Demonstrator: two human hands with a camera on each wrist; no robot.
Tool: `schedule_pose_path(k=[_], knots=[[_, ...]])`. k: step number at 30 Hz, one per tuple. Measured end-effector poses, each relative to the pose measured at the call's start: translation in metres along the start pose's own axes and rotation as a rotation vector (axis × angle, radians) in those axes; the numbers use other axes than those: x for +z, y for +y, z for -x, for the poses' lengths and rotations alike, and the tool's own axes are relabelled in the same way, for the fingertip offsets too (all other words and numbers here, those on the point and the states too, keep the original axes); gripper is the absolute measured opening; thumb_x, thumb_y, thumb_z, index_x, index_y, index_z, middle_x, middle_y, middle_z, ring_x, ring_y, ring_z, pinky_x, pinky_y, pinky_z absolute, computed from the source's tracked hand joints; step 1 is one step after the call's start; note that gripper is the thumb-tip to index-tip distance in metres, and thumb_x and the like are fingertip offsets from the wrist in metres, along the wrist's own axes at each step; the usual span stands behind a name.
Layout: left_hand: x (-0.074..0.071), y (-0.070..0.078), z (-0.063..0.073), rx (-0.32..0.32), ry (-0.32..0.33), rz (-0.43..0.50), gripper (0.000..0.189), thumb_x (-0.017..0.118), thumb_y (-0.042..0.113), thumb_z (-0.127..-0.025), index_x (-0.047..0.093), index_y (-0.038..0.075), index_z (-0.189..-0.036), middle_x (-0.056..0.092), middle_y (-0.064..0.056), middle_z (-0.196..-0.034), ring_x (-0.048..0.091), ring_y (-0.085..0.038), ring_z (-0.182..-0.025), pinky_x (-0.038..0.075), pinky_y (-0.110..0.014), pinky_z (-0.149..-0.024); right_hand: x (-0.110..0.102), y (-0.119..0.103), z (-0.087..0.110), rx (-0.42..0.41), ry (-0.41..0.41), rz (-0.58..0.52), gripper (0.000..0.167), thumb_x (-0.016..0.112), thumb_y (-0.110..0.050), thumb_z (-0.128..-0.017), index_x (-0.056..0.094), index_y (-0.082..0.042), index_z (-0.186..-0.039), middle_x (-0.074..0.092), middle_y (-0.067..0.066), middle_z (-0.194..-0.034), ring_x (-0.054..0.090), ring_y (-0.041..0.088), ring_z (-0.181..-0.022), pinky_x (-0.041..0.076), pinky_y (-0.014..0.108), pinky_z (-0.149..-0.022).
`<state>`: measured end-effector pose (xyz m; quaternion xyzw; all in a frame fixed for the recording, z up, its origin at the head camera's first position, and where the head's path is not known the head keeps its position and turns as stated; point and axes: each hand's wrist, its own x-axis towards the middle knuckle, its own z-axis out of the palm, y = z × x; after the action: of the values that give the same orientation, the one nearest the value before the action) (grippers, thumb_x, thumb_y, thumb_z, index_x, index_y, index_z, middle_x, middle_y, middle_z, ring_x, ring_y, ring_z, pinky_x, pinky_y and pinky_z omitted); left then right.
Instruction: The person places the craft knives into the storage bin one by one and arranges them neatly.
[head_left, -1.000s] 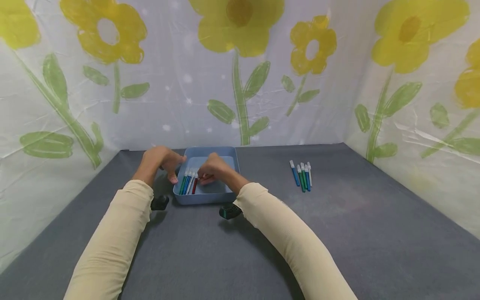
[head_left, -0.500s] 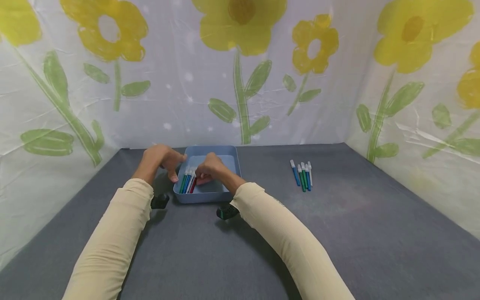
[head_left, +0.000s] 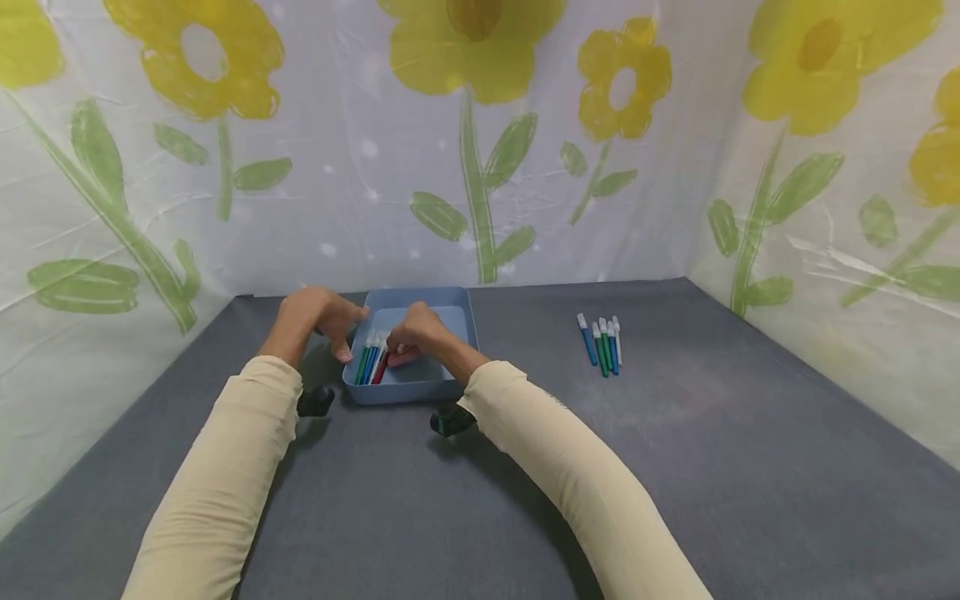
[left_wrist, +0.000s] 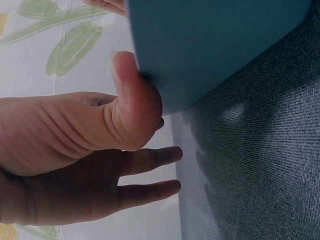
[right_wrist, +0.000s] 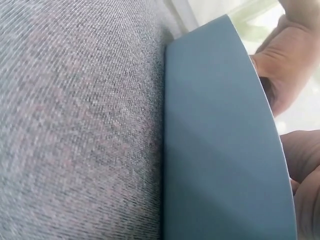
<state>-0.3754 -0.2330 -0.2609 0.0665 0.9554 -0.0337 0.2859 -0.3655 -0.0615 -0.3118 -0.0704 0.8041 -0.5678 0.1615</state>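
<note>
A blue tray [head_left: 397, 393] stands near the back of the table. Inside it, at the left, lie several white-capped markers side by side, among them a green marker [head_left: 362, 367] and a red marker [head_left: 381, 368]. My right hand [head_left: 420, 332] reaches into the tray with curled fingers at the red marker's upper end, hiding its cap. At the tray's left side is my left hand [head_left: 322, 317]. In the left wrist view its thumb [left_wrist: 137, 110] touches the tray's outer wall [left_wrist: 210, 45], while the other fingers extend fairly straight.
To the right on the grey table [head_left: 712, 433] lies a group of several blue, green and white markers [head_left: 604, 348]. A flower-printed curtain [head_left: 337, 167] rises behind the table's back edge. Dark wrist cameras hang below both wrists.
The right hand has shifted slightly left, and the red marker has moved left and tilted closer against the other markers in the tray. The left hand has kept its place by the tray.
</note>
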Motion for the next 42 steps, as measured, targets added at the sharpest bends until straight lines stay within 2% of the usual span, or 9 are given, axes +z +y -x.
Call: schedule_pose_path(k=[2,5,10,16,23,29,32,36,42], knots=[[0.001,0.001,0.0,0.001,0.01,-0.002,0.118,0.083,0.044,-0.087,0.007,0.007,-0.169,0.007,-0.03,-0.173,0.021,-0.05,-0.159,0.036,-0.062,-0.12,-0.002,0.001,-0.001,0.006,-0.006,0.003,0.015,0.07,0.012,-0.088,0.057,0.005,-0.087,0.065,0.022,-0.073,0.074,0.048,-0.1,0.062,0.05,-0.088],[0.002,0.001,-0.001,-0.002,0.022,0.001,0.117,0.082,0.046,-0.087,0.007,0.008,-0.169,0.008,-0.029,-0.173,0.021,-0.049,-0.159,0.038,-0.062,-0.119,-0.008,0.002,-0.002,0.017,-0.023,0.034,0.012,0.071,0.008,-0.09,0.059,0.004,-0.088,0.061,0.015,-0.067,0.078,0.042,-0.081,0.063,0.048,-0.088],[0.003,0.002,-0.003,0.002,0.011,0.002,0.117,0.081,0.044,-0.089,0.005,0.006,-0.169,0.006,-0.03,-0.173,0.02,-0.049,-0.159,0.037,-0.061,-0.12,-0.017,-0.001,-0.002,0.067,-0.04,0.029,0.014,0.072,0.0,-0.094,0.062,0.007,-0.101,0.066,0.016,-0.072,0.065,0.023,-0.057,0.062,0.048,-0.091],[0.003,0.002,-0.005,0.002,0.003,0.018,0.117,0.08,0.042,-0.089,0.002,0.003,-0.168,0.005,-0.031,-0.173,0.023,-0.048,-0.158,0.036,-0.06,-0.122,-0.027,-0.012,-0.001,0.081,-0.053,-0.035,0.03,0.072,-0.002,-0.095,0.065,0.01,-0.121,0.078,0.028,-0.1,0.067,0.021,-0.057,0.06,0.047,-0.094],[0.004,0.002,-0.005,-0.011,-0.009,0.039,0.119,0.081,0.043,-0.088,0.003,0.004,-0.168,0.006,-0.03,-0.173,0.025,-0.046,-0.159,0.036,-0.057,-0.123,-0.035,-0.011,0.0,0.074,-0.089,-0.031,0.035,0.073,-0.002,-0.094,0.063,0.01,-0.126,0.079,0.026,-0.097,0.069,0.02,-0.058,0.06,0.046,-0.096],[0.005,0.001,-0.008,0.003,-0.003,0.03,0.12,0.082,0.043,-0.088,0.002,0.003,-0.168,0.006,-0.031,-0.173,0.027,-0.047,-0.158,0.037,-0.058,-0.122,-0.052,-0.007,0.002,0.047,-0.093,-0.018,0.039,0.07,-0.002,-0.096,0.063,0.011,-0.132,0.077,0.028,-0.106,0.069,0.019,-0.064,0.059,0.047,-0.1],[0.006,-0.001,-0.007,0.006,-0.001,0.037,0.118,0.081,0.039,-0.09,0.0,0.004,-0.168,0.003,-0.031,-0.173,0.024,-0.049,-0.158,0.037,-0.059,-0.121,-0.066,-0.004,0.001,0.041,-0.07,-0.012,0.036,0.069,-0.002,-0.097,0.066,0.01,-0.131,0.077,0.026,-0.102,0.07,0.019,-0.067,0.059,0.046,-0.1],[0.005,-0.002,-0.006,0.007,-0.002,0.04,0.117,0.081,0.036,-0.091,-0.001,0.005,-0.168,0.0,-0.031,-0.173,0.025,-0.049,-0.158,0.037,-0.06,-0.121,-0.089,0.001,-0.001,0.035,-0.016,0.009,0.031,0.069,-0.003,-0.097,0.069,0.01,-0.126,0.076,0.016,-0.082,0.07,0.017,-0.064,0.061,0.042,-0.096],[0.003,-0.003,-0.004,0.005,0.008,0.023,0.113,0.08,0.035,-0.092,0.001,0.005,-0.168,0.003,-0.031,-0.173,0.029,-0.049,-0.156,0.039,-0.059,-0.12,-0.129,0.012,0.001,0.049,0.066,-0.039,0.033,0.068,0.001,-0.094,0.069,0.014,-0.124,0.071,0.009,-0.068,0.068,0.014,-0.056,0.065,0.034,-0.077]])
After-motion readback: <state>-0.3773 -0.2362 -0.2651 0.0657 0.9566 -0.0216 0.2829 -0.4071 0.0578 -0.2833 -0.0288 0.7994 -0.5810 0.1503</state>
